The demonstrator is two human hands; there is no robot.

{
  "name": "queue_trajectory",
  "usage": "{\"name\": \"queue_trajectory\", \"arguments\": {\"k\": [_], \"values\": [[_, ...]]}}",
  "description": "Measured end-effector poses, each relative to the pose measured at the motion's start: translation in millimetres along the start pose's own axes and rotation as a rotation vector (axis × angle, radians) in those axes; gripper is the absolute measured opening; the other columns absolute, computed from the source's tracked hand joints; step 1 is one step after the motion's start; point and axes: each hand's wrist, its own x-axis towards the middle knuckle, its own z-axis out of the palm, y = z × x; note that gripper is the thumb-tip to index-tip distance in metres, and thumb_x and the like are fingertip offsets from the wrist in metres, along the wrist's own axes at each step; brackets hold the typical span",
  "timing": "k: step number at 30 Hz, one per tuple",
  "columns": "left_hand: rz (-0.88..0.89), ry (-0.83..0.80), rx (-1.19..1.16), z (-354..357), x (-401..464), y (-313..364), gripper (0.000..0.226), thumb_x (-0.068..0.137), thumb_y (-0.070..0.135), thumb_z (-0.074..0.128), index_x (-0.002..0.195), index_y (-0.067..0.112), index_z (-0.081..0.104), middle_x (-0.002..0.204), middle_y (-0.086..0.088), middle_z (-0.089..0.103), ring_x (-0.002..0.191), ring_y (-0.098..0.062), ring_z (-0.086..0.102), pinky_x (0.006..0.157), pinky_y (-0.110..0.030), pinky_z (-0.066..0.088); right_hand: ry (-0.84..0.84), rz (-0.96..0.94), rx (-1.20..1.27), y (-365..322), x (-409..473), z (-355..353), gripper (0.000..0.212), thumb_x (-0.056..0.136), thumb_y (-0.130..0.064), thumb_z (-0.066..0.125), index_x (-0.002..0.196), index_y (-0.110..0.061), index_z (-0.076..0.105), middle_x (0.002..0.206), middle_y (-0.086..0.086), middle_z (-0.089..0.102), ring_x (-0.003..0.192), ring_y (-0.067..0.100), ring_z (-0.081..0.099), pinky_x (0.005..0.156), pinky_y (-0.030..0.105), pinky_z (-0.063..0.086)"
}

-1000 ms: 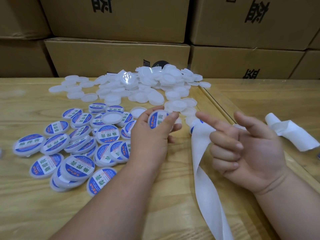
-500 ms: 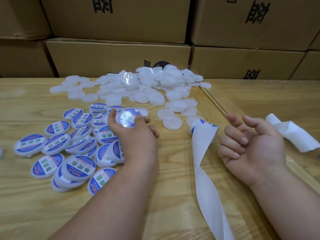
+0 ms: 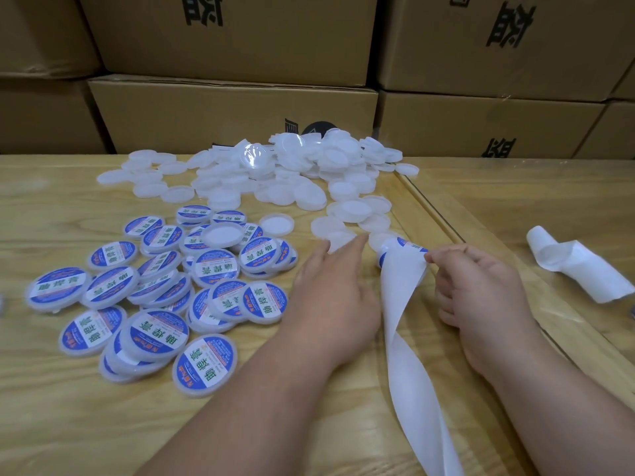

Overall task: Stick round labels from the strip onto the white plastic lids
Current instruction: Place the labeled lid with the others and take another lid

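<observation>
Fingers of my left hand (image 3: 338, 290) lay straight, tips touching a plain lid (image 3: 338, 241) beside the strip (image 3: 403, 280); my right hand (image 3: 481, 293) pinched that strip's edge.

Left hand (image 3: 335, 297): palm down, forearm extended forward over the worktop (image 3: 51, 424), fingers (image 3: 347, 247) straight and together, tips touching a plain white lid (image 3: 335, 239). Right hand (image 3: 481, 297): to the right of the left hand, fingers curled, thumb and forefinger pinching the edge of the label strip (image 3: 402, 286).
</observation>
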Motion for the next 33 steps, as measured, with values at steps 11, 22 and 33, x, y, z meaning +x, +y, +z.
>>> {"name": "queue_trajectory", "arguments": {"k": [11,22,33], "values": [[-0.032,0.138,0.089,5.4,-1.2,-3.2,0.048,0.089,0.032,0.057,0.136,0.038,0.047,0.141,0.009,0.038,0.133,-0.014,0.023,0.111,-0.033,0.031,0.073,-0.093,-0.326,-0.7,-6.0,-1.7,0.04,0.085,-0.045,0.061,0.073,-0.007,0.062,0.053,-0.007,0.036,0.045,0.012,0.03,0.051,0.027,0.028],[-0.041,0.126,0.134,8.0,2.5,-4.4,0.018,0.093,0.042,0.058,0.081,0.032,0.066,0.153,0.004,0.045,0.145,-0.018,0.022,0.116,-0.031,0.018,0.009,-0.192,-0.486,2.7,-9.5,4.4,0.036,0.088,-0.035,0.066,0.064,-0.01,0.056,0.043,-0.004,0.048,0.04,0.007,0.033,0.04,0.015,0.032],[-0.012,0.313,-0.322,3.0,2.5,-1.0,0.027,0.1,0.04,0.047,0.085,0.02,0.056,0.086,0.002,0.069,0.083,-0.009,0.056,0.076,-0.037,0.047,-0.051,-0.182,-0.313,6.1,-9.4,7.8,0.021,0.088,-0.022,0.067,0.071,-0.018,0.055,0.052,0.0,0.055,0.045,0.009,0.047,0.043,0.012,0.037]]}}
